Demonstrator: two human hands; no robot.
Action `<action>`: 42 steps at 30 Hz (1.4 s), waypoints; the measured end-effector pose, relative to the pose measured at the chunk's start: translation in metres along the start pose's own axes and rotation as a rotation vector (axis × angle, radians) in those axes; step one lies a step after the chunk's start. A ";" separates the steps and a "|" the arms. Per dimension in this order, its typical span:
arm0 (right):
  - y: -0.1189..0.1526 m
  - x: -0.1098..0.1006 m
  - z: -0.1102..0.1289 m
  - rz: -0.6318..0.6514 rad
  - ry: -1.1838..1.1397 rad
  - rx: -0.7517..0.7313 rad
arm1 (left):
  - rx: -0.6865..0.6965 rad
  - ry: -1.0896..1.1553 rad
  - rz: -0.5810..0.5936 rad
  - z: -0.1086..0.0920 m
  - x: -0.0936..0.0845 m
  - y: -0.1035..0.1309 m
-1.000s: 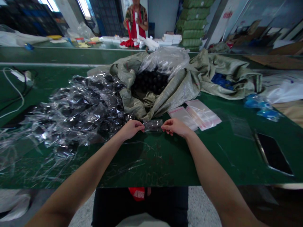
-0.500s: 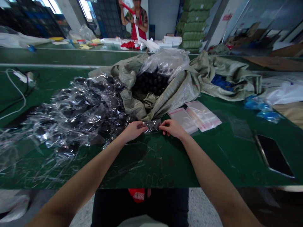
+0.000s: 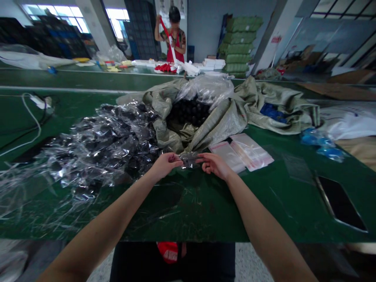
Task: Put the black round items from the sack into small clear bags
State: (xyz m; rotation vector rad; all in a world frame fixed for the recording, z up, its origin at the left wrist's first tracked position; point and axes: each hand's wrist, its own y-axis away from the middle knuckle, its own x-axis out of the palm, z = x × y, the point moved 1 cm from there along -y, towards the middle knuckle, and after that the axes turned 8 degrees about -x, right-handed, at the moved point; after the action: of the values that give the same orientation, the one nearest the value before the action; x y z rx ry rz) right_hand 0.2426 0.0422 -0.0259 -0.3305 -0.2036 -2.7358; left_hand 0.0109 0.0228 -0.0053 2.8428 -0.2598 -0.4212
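Between my two hands lies a clear plastic bag [image 3: 189,161] with something dark in it, just in front of the woven sack's mouth. My left hand [image 3: 166,165] pinches the bag's left end. At the right end, the fingers of my right hand [image 3: 214,163] touch the film, index finger stretched out and the others curled. Beside my left hand spreads a heap of bagged black items [image 3: 117,141]. Behind the hands, the open woven sack [image 3: 229,121] holds many round black pieces [image 3: 189,111]. Flat clear bags [image 3: 251,152] lie to the right of my right hand.
A phone [image 3: 340,203] lies at the right on the green table [image 3: 188,215]. Another sack [image 3: 299,109] with blue pieces [image 3: 273,111] is at the back right. A white cable [image 3: 35,117] runs along the left. Across the tables stands a person [image 3: 176,39] handling red and white strips.
My head view has tilted up slightly, so the scene sits lower. My right index finger has straightened along the bag's right end; my left hand keeps its pinch.
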 end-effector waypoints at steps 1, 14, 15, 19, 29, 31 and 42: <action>0.000 0.000 0.000 0.004 0.014 0.006 | 0.004 0.005 -0.005 0.000 0.000 0.000; 0.006 0.008 -0.007 0.230 -0.079 0.045 | 0.175 0.027 0.054 -0.001 -0.001 0.000; 0.007 0.008 -0.007 0.268 -0.123 0.070 | 0.188 0.035 0.053 -0.002 -0.001 -0.001; 0.006 0.014 -0.007 0.198 -0.106 0.056 | 0.200 0.048 0.064 -0.004 -0.001 0.000; -0.003 0.019 -0.016 0.039 -0.102 -0.101 | 0.101 0.162 0.145 -0.006 0.000 0.008; -0.003 0.019 -0.017 0.023 -0.098 -0.130 | 0.105 0.196 0.171 -0.005 0.001 0.008; 0.002 0.023 -0.010 0.039 -0.110 -0.140 | 0.122 0.247 0.178 -0.003 0.001 0.006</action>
State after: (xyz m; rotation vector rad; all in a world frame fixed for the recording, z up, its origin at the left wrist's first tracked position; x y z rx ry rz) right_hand 0.2203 0.0308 -0.0290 -0.5192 -0.0348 -2.7017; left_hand 0.0119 0.0174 -0.0013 2.9180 -0.4979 -0.0173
